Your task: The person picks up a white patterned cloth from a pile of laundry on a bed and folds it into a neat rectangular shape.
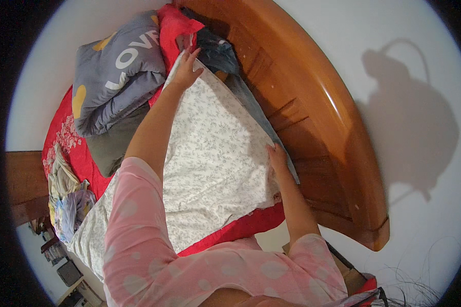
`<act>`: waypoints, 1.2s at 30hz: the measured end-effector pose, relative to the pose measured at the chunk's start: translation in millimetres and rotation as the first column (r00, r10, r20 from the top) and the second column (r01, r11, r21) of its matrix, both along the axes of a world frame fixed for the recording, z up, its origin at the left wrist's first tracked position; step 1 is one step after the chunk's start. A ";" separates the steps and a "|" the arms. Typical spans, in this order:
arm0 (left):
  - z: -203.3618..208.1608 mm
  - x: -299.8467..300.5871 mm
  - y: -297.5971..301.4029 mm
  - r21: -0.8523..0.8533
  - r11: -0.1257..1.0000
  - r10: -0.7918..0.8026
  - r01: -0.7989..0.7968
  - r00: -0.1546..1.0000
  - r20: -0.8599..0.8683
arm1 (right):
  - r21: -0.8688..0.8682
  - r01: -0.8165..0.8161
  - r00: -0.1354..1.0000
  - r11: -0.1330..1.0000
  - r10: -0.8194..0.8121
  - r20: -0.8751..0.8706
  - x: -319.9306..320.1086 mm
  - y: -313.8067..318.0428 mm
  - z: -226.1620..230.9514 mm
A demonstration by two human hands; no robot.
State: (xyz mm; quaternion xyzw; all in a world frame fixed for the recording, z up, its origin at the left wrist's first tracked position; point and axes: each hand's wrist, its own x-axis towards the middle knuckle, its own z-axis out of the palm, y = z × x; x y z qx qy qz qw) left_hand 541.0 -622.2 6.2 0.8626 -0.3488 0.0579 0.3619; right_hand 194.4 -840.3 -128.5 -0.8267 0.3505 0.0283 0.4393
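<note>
A white sheet with a small grey floral print [215,138] lies spread across the bed in front of me. My left hand [187,71] rests at its far corner, fingers stretched out and thumb apart, touching the fabric beside a red cloth [176,25]. On the right, my right hand [277,157] is closed on the sheet's edge near the headboard, thumb and fingers pinched together. Between the sheet and the headboard shows a strip of blue-grey cloth [256,105]. Under the sheet's near edge, red bedding [235,228] comes out.
A folded grey quilt with yellow hearts [120,66] sits at the far left, above a dark grey-green cloth [112,146]. The curved wooden headboard [312,66] borders the right side. Crumpled clothes and a plastic bag [71,210] lie at the left on red flowered bedding [66,135].
</note>
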 end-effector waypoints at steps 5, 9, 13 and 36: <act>14.2 -70.9 -2.0 -0.009 0.990 0.138 -0.138 0.987 0.079 | 0.243 0.073 0.997 0.967 -0.072 -0.012 -2.7 11.1 47.8; -16.5 -170.1 -6.8 -0.042 0.999 -0.029 0.027 0.998 -0.048 | 0.388 0.065 0.974 0.920 -0.143 0.176 -61.0 -7.2 15.4; -79.3 -292.9 42.9 0.033 0.998 0.055 -0.048 0.960 -0.274 | 0.518 0.069 0.979 0.853 -0.159 0.131 -126.1 2.5 14.6; -138.0 -497.5 95.2 0.268 0.936 0.057 0.228 0.653 -0.755 | -0.477 0.026 0.994 0.878 0.027 0.104 -185.5 1.1 21.6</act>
